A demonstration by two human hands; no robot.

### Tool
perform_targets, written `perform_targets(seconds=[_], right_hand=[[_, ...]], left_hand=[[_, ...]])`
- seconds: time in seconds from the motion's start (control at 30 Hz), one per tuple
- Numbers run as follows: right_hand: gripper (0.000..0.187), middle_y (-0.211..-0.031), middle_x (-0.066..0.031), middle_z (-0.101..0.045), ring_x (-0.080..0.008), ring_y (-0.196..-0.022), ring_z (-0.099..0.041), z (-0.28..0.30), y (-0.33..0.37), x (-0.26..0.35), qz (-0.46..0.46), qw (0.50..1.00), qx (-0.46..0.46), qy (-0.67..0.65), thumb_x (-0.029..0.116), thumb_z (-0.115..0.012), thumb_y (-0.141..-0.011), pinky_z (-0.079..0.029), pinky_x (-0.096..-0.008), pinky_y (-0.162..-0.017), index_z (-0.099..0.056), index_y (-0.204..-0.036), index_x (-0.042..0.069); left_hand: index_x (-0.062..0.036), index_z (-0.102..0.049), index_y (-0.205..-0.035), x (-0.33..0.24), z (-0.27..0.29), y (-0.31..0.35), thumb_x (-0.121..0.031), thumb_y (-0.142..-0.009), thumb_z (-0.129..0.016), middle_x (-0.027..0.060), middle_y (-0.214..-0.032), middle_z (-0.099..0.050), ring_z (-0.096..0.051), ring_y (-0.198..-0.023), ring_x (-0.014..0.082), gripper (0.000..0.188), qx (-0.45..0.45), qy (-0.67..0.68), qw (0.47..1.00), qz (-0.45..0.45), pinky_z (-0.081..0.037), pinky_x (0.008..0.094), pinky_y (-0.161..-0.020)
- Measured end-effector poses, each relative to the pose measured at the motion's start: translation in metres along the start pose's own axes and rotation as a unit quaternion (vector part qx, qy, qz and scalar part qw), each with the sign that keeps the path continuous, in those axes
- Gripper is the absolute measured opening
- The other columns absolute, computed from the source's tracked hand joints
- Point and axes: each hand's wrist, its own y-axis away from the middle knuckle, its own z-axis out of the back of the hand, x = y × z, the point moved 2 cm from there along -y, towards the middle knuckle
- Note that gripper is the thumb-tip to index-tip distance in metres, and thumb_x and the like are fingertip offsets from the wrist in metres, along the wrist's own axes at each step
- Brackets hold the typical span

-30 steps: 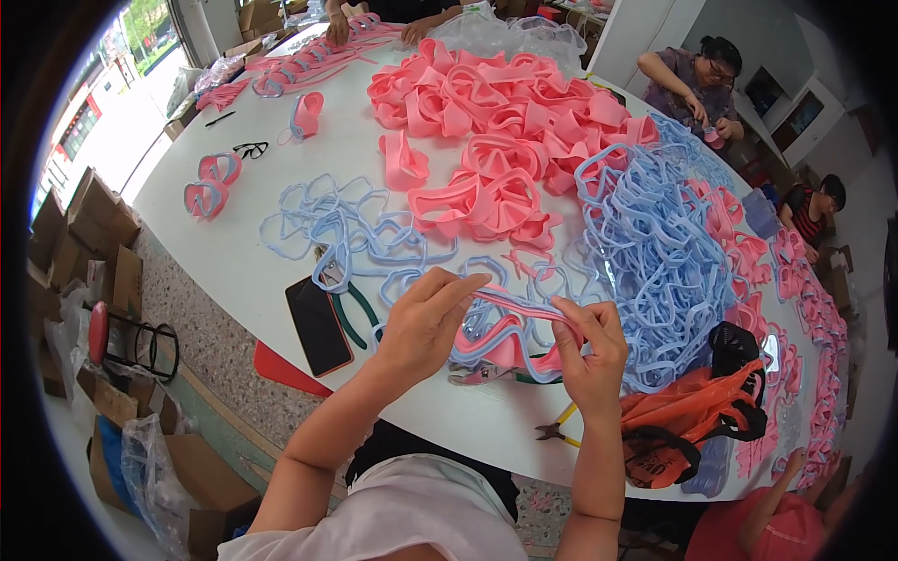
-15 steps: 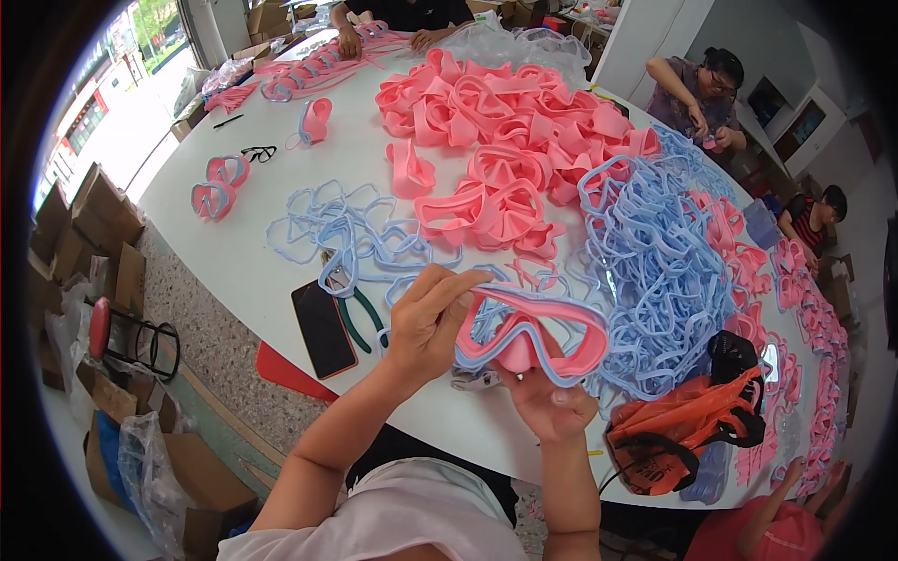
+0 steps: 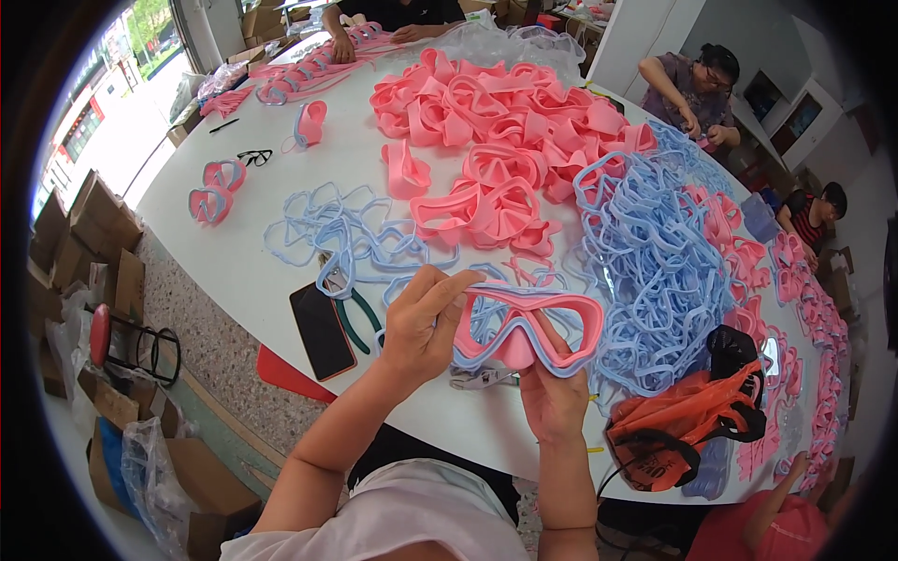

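Above the table's near edge I hold a pink diving mask skirt (image 3: 515, 352) with a light-blue frame around its rim. My left hand (image 3: 423, 323) pinches its left end between thumb and fingers. My right hand (image 3: 554, 393) grips it from below near the nose pocket, its fingers partly hidden behind the skirt and showing through the right eye opening. Beyond it lie loose light-blue frames (image 3: 323, 229) and a large heap of pink mask skirts (image 3: 500, 107). To the right is a tangled pile of blue frames (image 3: 650, 271).
Left of my hands lie a dark phone (image 3: 322, 329) and green-handled pliers (image 3: 354, 323). An orange bag (image 3: 669, 421) rests at the table's right edge. Framed masks (image 3: 213, 192) and glasses (image 3: 254, 157) are on the left. Other people sit around the white table (image 3: 253, 215).
The mask skirt has tilted to face me more squarely. My right hand has turned, and its fingers have shifted along the lower rim and behind the skirt.
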Motion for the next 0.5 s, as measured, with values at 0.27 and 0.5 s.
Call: perform_targets(seconds=[0.27, 0.5], right_hand=[[0.074, -0.157, -0.0146, -0.026, -0.0216, -0.143, -0.029, -0.01, 0.004, 0.008, -0.088, 0.931, 0.066, -0.347, 0.019, -0.054, -0.089, -0.02, -0.0376, -0.118, -0.02, -0.149, -0.008], [0.059, -0.149, -0.0182, -0.039, -0.0215, -0.132, -0.045, 0.005, 0.005, 0.002, -0.023, 0.998, 0.02, 0.059, 0.009, -0.058, -0.09, -0.037, -0.0358, -0.11, -0.037, -0.141, -0.012]], left_hand=[[-0.0009, -0.067, -0.112, -0.002, 0.001, -0.004, 0.005, -0.088, -0.056, 0.0084, -0.075, -0.051, -0.05, -0.062, 0.0179, 0.027, -0.002, -0.008, 1.0, -0.014, -0.04, 0.0284, -0.054], [-0.0007, -0.067, -0.111, 0.003, 0.006, 0.0, 0.004, -0.088, -0.056, 0.0087, -0.074, -0.051, -0.05, -0.062, 0.0185, 0.026, 0.01, -0.004, 1.0, 0.014, -0.041, 0.0294, -0.056]])
